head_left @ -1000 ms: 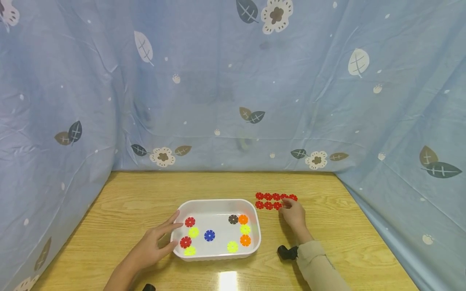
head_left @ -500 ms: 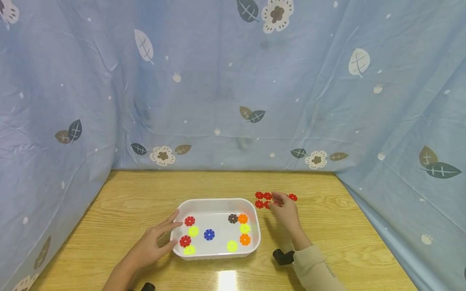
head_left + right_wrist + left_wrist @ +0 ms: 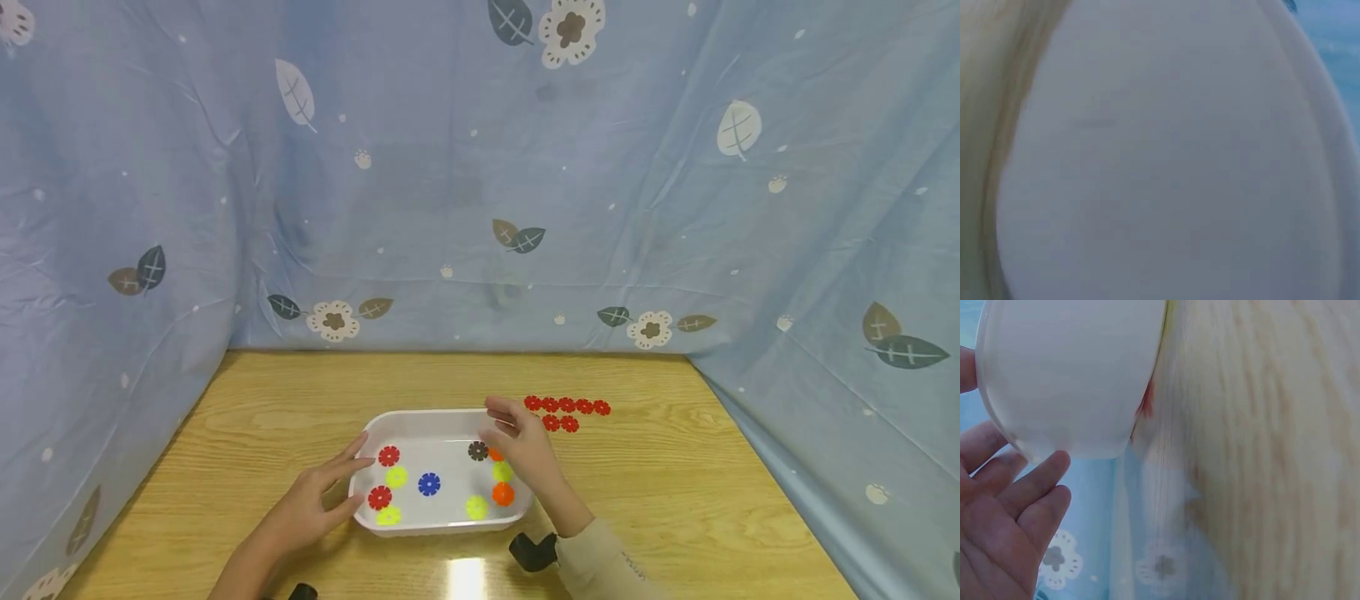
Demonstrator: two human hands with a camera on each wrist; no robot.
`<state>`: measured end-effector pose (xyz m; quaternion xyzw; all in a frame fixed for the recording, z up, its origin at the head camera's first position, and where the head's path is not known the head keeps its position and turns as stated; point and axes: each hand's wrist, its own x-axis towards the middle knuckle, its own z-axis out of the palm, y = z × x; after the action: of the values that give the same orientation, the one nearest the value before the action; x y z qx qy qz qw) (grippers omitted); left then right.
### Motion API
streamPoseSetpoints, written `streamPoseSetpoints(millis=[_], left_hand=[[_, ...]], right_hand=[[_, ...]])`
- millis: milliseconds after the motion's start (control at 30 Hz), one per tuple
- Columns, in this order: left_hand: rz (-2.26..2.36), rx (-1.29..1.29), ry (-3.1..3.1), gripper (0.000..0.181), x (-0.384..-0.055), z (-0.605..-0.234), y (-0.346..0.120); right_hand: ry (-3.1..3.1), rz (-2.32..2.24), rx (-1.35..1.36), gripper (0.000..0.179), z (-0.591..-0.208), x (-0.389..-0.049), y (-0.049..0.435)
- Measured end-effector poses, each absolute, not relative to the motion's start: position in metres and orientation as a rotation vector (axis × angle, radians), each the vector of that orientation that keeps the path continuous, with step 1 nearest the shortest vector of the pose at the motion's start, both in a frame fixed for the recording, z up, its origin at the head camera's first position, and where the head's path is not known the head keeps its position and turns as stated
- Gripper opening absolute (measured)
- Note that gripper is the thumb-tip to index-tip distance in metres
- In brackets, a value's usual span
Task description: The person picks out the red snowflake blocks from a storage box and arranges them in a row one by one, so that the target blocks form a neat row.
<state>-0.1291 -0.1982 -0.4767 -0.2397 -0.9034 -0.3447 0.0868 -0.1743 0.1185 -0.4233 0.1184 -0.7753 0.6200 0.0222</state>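
A white plastic tray holds loose notched snowflake discs: red, yellow, blue, dark brown and orange. My left hand rests at the tray's left end, fingers spread and fingertips right at the rim; in the left wrist view its fingers lie along the tray wall. My right hand hovers over the tray's right side, thumb and fingers apart, with nothing visible between them. It partly covers an orange disc and the right rim. Tray wall fills the blurred right wrist view.
Right of the tray, red snowflake discs lie in two rows on the wooden table, the nearer row shorter and partly behind the right hand. A patterned blue cloth hangs around the back and sides.
My right hand has moved left from the rows of red discs to over the tray's right side, uncovering most of the rows. The left hand and tray have stayed put.
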Motion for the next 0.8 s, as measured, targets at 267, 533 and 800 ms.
streamPoseSetpoints(millis=[267,533,800], left_hand=[[-1.031,-0.728,-2.687,0.039,-0.129,-0.475,-0.199],[-1.041,-0.798,-2.627,0.039,-0.131,-0.479,-0.200],[-1.061,-0.839,-2.562,0.041,-0.130,-0.478,-0.199]], right_hand=[[-2.535,1.886,0.587,0.046,-0.433,-0.169,0.073],[-2.718,1.855,0.700,0.042,-0.438,-0.164,0.036],[-2.876,1.831,0.729,0.039,-0.444,-0.166,0.013]])
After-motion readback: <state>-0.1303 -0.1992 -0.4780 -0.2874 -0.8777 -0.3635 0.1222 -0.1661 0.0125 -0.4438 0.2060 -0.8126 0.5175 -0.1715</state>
